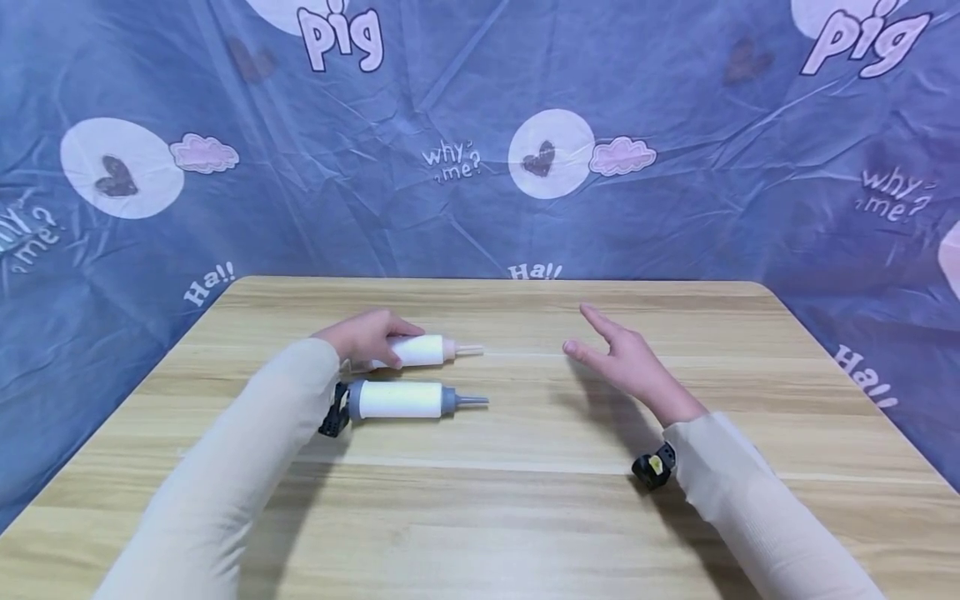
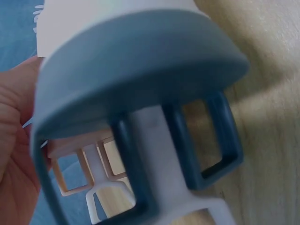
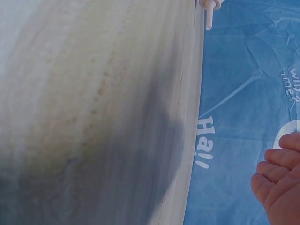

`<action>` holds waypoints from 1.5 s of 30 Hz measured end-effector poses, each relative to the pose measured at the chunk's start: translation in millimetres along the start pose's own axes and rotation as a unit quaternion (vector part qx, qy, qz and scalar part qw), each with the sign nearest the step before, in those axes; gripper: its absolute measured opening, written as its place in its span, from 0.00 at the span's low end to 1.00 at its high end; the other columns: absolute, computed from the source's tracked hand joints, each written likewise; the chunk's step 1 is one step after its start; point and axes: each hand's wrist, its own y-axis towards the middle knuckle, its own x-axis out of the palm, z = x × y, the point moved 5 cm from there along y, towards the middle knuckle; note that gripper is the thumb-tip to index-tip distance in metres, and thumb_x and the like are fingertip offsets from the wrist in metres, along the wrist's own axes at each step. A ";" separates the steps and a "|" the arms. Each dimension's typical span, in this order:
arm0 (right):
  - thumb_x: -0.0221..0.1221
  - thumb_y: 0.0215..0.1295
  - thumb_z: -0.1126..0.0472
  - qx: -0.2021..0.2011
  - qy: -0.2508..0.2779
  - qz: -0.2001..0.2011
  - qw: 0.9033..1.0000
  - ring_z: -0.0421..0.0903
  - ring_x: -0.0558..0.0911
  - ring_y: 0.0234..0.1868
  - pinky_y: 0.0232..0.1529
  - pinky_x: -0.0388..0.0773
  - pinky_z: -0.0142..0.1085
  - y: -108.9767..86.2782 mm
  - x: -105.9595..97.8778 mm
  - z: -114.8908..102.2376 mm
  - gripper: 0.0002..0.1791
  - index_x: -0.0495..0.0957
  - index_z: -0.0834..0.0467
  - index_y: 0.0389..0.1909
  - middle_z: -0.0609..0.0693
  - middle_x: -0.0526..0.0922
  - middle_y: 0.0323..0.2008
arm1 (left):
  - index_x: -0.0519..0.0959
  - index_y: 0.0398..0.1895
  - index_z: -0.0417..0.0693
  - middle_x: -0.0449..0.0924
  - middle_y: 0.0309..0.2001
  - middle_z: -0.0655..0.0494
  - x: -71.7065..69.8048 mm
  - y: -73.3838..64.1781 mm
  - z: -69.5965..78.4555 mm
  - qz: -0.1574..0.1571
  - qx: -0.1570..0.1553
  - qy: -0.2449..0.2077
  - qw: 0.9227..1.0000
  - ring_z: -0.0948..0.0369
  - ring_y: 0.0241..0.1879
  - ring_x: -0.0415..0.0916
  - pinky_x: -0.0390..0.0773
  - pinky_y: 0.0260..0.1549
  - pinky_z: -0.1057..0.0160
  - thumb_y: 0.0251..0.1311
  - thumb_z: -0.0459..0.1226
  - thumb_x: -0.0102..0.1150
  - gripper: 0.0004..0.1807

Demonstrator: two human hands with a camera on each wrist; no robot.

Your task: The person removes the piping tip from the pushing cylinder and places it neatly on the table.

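Two hand balloon pumps lie side by side on the table, nozzles pointing right. The farther one, a white and pink balloon pump point(image 1: 423, 351), is gripped by my left hand point(image 1: 367, 335), with fingers over its barrel and thumb on the near side. Closer to me lies a white and grey-blue balloon pump point(image 1: 401, 400), beside my left wrist. Its flared grey-blue end and looped handle point(image 2: 140, 56) fill the left wrist view, partly hiding the pink pump's handle point(image 2: 70, 145). To the right of the nozzles, my right hand point(image 1: 626, 358) hovers over the table, fingers extended, holding nothing.
The wood-grain table point(image 1: 510, 525) has rounded far corners. Behind it hangs a blue printed cloth point(image 1: 420, 225) that also reaches down both sides. A black wrist camera point(image 1: 655, 467) is strapped under the right wrist, another point(image 1: 335, 410) under the left.
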 end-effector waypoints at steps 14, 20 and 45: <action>0.51 0.63 0.39 -0.004 -0.008 -0.002 1.000 0.62 0.57 0.67 0.65 0.55 0.54 -3.8 -2.4 -2.3 0.44 0.47 0.55 0.72 0.61 0.53 0.70 | 0.70 0.62 0.47 0.74 0.57 0.43 -3.6 -3.8 7.0 0.026 0.005 -0.001 1.000 0.47 0.55 0.71 0.67 0.58 0.49 0.46 0.27 0.63 0.34; 0.52 0.62 0.39 -0.002 -0.005 -0.005 1.000 0.62 0.57 0.68 0.65 0.55 0.54 -2.9 -0.9 -2.7 0.44 0.48 0.55 0.72 0.60 0.53 0.70 | 0.69 0.62 0.45 0.74 0.56 0.43 -12.0 -4.4 21.7 0.038 0.049 0.018 0.998 0.47 0.53 0.73 0.69 0.56 0.49 0.47 0.29 0.62 0.34; 0.61 0.60 0.55 -0.088 0.122 -0.002 0.989 0.56 0.75 0.56 0.58 0.70 0.44 -4.8 8.5 -33.4 0.30 0.69 0.64 0.60 0.60 0.74 0.57 | 0.74 0.58 0.46 0.78 0.53 0.49 -17.8 -18.0 111.8 0.079 0.225 0.081 0.968 0.57 0.44 0.77 0.76 0.45 0.59 0.47 0.35 0.65 0.30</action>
